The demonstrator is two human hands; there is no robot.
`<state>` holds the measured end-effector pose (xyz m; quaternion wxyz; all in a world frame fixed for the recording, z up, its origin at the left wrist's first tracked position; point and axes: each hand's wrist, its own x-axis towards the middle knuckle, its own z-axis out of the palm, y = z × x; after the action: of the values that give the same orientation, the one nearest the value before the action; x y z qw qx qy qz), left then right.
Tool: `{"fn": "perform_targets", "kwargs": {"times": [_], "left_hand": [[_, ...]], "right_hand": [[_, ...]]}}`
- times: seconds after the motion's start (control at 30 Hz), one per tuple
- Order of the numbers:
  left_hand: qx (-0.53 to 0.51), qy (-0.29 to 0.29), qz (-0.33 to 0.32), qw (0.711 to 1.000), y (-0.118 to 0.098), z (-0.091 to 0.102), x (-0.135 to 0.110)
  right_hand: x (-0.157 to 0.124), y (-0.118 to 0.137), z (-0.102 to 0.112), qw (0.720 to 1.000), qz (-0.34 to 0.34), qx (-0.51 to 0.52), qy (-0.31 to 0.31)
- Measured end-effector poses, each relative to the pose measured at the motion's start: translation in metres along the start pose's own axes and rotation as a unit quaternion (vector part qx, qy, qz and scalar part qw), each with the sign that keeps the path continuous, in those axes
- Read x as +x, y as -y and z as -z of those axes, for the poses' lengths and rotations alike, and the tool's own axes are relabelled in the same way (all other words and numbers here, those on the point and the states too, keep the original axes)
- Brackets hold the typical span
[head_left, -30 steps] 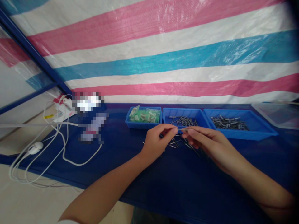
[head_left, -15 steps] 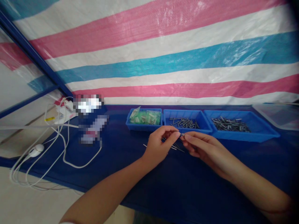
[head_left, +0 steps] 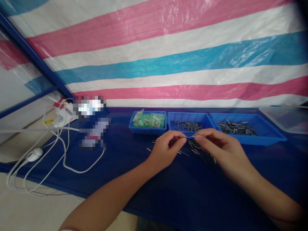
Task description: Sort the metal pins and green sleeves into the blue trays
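left hand (head_left: 166, 150) + right hand (head_left: 222, 149) | both pinching one thin pin (head_left: 190, 137) (over loose pins (head_left: 192, 149))

A thin metal pin (head_left: 190, 137) is held level, just above scattered loose pins (head_left: 193, 149).

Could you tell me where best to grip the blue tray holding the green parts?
Grip the left tray by its short left wall, coming from the left. That side is free, while the middle tray crowds its right.
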<state>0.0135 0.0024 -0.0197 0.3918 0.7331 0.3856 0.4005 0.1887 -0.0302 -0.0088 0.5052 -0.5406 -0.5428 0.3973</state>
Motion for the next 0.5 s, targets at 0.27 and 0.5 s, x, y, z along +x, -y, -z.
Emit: {"fn": "perform_targets", "kwargs": {"times": [0.27, 0.5], "left_hand": [[0.189, 0.07, -0.12, 0.972, -0.002, 0.007, 0.0], [0.339, 0.165, -0.149, 0.914, 0.004, 0.005, -0.007]], "right_hand": [[0.012, 0.008, 0.04, 0.959, 0.105, -0.229, -0.127], [0.044, -0.014, 0.098, 0.858, 0.029, -0.46, -0.226]]}}
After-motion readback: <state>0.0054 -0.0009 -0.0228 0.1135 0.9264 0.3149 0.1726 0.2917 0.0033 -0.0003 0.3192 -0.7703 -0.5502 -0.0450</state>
